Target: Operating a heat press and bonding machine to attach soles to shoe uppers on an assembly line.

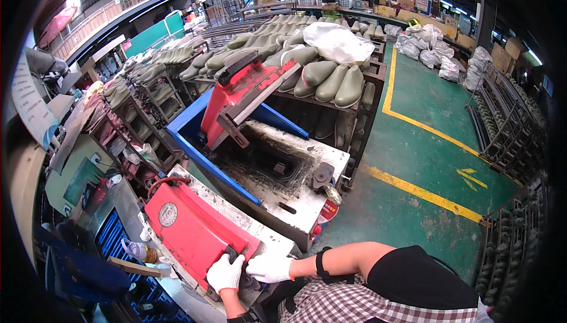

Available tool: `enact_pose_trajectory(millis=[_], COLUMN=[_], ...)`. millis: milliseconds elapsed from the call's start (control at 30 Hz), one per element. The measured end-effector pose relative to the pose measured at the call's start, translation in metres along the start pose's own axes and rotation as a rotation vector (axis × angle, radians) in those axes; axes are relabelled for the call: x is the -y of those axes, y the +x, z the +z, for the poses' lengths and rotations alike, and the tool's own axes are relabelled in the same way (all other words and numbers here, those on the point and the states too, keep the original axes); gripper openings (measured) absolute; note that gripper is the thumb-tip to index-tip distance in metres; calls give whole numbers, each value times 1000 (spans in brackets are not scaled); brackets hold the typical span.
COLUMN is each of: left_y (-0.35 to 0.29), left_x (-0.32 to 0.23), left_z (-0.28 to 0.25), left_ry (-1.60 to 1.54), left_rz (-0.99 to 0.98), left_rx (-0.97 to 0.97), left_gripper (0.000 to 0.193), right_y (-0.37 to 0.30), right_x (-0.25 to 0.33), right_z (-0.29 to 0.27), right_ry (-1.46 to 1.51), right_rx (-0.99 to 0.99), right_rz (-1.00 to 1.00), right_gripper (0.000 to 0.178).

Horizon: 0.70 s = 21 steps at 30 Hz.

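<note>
Both my hands wear white knit gloves and are close together at the near end of a red machine cover (pixel 189 225). My left hand (pixel 224 273) is closed round a black handle (pixel 232 253) at the cover's near corner. Just right of it, my right hand (pixel 270 267) has its fingers curled in beside the cover's edge. What those fingers hold, if anything, is hidden. Beyond, a second machine has its red lid (pixel 242 95) raised over a dark recess (pixel 274 163) in a worn white top.
Racks of olive-green boot-shaped pieces (pixel 331 81) stand behind the machines, with a white plastic bag (pixel 338 42) on top. At the right is a green floor (pixel 425 163) with yellow lines and dark racks (pixel 502 122). A plastic cup (pixel 139 250) sits at the left.
</note>
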<state>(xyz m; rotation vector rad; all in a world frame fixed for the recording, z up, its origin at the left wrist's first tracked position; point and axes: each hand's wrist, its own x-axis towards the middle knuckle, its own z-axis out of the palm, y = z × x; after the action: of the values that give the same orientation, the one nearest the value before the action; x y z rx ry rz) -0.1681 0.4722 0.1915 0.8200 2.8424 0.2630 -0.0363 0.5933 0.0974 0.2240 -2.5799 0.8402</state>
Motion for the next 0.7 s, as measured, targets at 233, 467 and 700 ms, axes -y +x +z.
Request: enact_pose_trajectory(millis=[233,467,700], left_y=[0,0,0], left_x=[1,1,1], left_z=[-1,0,0], left_ry=[11,15,15], left_rz=[-5,2,-6], left_rx=[43,29,34], left_gripper=[61,62,61], right_y=[0,1,1], right_x=[0,2,3], right_z=[0,-5,-5], right_ry=[8,12,7], right_rx=[30,31,7], right_rz=[17,10,3], right_gripper=[18,18,17])
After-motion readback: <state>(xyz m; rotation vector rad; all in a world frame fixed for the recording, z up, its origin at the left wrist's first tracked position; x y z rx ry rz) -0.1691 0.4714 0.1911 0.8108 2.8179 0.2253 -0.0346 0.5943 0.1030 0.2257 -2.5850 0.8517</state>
